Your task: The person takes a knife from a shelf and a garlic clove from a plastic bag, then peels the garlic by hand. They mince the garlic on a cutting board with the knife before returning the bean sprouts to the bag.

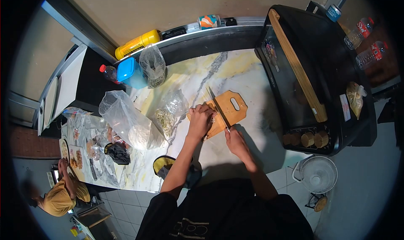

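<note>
A wooden cutting board [238, 116] with an oval handle hole lies tilted on the marble-patterned counter. My right hand [236, 142] is wrapped round the handle of a long knife [219, 107], whose blade lies diagonally across the board. Left of the blade, my left hand [202, 118] presses down on the board with fingers bent together; what is under them is mostly hidden. Small pale pieces [228, 111] lie on the board right of the blade. An open clear bag of bean sprouts [165, 121] sits left of my left hand.
A large plastic bag [130, 122], a blue-lidded container [127, 71] and a yellow canister [138, 44] stand left. A black oven [294, 71] borders the right side. Near the body lies a dark cloth item [165, 165]. Another person [63, 196] works at the far left end.
</note>
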Motion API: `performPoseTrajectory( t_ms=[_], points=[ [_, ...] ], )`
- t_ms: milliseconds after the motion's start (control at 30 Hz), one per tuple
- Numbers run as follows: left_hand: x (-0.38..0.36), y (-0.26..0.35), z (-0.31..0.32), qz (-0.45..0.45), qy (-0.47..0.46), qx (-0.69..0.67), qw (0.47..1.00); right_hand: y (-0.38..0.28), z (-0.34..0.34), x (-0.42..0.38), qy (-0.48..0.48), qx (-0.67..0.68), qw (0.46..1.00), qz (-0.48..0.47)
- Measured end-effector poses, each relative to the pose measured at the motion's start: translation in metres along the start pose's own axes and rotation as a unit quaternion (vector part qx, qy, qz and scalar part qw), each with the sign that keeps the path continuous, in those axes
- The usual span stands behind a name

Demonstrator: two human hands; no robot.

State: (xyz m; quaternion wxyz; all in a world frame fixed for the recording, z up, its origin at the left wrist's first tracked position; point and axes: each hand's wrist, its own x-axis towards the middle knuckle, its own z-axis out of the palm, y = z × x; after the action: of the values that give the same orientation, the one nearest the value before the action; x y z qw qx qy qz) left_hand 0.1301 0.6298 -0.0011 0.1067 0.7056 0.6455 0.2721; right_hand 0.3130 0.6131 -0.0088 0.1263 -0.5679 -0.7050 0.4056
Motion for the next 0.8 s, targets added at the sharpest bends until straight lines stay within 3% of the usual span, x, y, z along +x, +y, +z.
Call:
performPoseTrajectory(
  t_ms=[433, 533, 667, 733, 767, 800],
  points=[
    [0.009, 0.000, 0.003, -0.047, 0.004, 0.002, 0.999, 0.022, 0.015, 0.000, 0.056, 0.035, 0.996, -0.057],
    [0.010, 0.000, 0.003, -0.079, -0.010, -0.015, 0.997, 0.024, 0.011, 0.003, -0.005, 0.050, 0.998, -0.026],
    [0.013, 0.001, -0.001, -0.068, -0.009, -0.013, 0.998, 0.032, 0.016, 0.003, 0.010, 0.076, 0.997, -0.032],
    [0.015, 0.000, -0.004, -0.076, -0.010, -0.013, 0.997, 0.030, 0.018, 0.002, 0.063, 0.058, 0.991, -0.098],
    [0.015, -0.002, -0.005, -0.075, -0.010, -0.013, 0.997, 0.030, 0.018, 0.001, 0.064, 0.058, 0.991, -0.098],
    [0.015, -0.006, -0.006, -0.058, -0.005, -0.014, 0.998, 0.014, 0.007, -0.002, -0.004, 0.103, 0.995, -0.008]
  ],
)
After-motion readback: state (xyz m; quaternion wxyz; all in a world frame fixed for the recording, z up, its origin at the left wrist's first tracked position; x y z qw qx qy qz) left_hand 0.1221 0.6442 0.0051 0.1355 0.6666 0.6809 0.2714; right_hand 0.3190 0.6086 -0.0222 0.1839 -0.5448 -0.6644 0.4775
